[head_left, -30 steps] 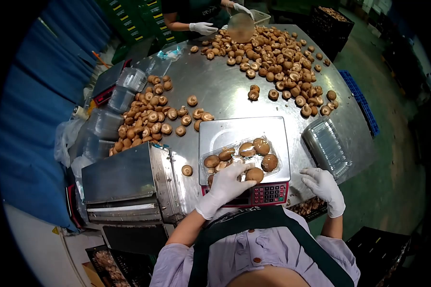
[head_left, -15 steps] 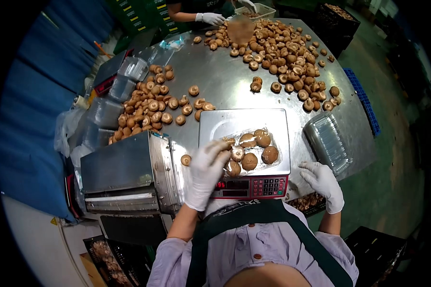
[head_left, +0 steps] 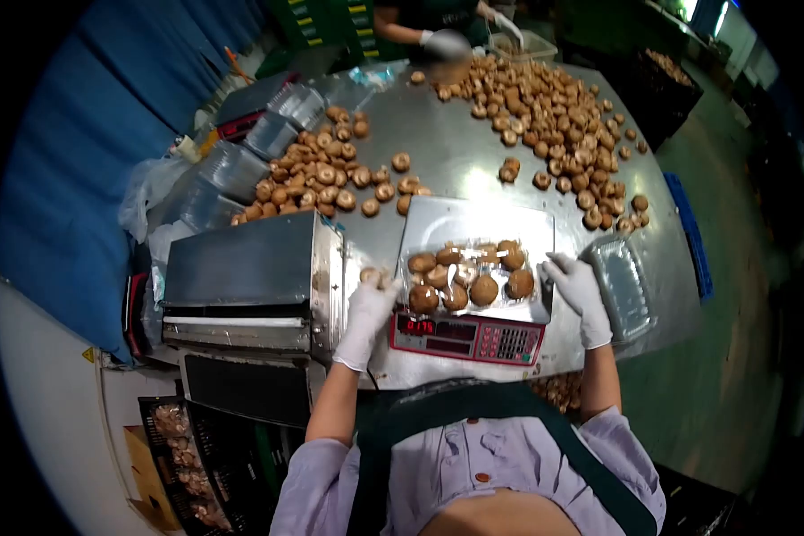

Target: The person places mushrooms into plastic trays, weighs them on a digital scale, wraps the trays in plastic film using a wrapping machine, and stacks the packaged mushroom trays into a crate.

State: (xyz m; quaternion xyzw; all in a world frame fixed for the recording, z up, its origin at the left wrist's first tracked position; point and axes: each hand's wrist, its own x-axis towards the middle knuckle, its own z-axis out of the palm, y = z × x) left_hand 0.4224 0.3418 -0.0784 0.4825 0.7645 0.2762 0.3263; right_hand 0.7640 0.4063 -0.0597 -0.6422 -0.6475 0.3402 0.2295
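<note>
A clear plastic tray of brown mushrooms (head_left: 484, 289) lies on the steel pan of a scale (head_left: 482, 214), under shiny clear plastic. The red digits on the scale's display (head_left: 417, 327) look like 0175. My left hand (head_left: 366, 317), in a white glove, is at the tray's left side, fingers partly stretched. Just beyond those fingertips sits a single mushroom (head_left: 372, 275) on the table; whether they touch it is unclear. At the tray's right side is my gloved right hand (head_left: 582, 299), fingers apart over the scale's edge, apparently holding nothing.
Stacked clear trays (head_left: 623, 286) stand to the right. Loose mushrooms form a left heap (head_left: 322, 170) and a larger far heap (head_left: 554, 116). A metal box-like machine (head_left: 241, 259) is at left. Across the table, a co-worker's gloved hand (head_left: 509, 29) is at a pale bin (head_left: 538, 46).
My left hand has moved off the tray's mushrooms to its left side. More mushrooms show in the tray. My right hand has come closer to the scale. The whole view has shifted.
</note>
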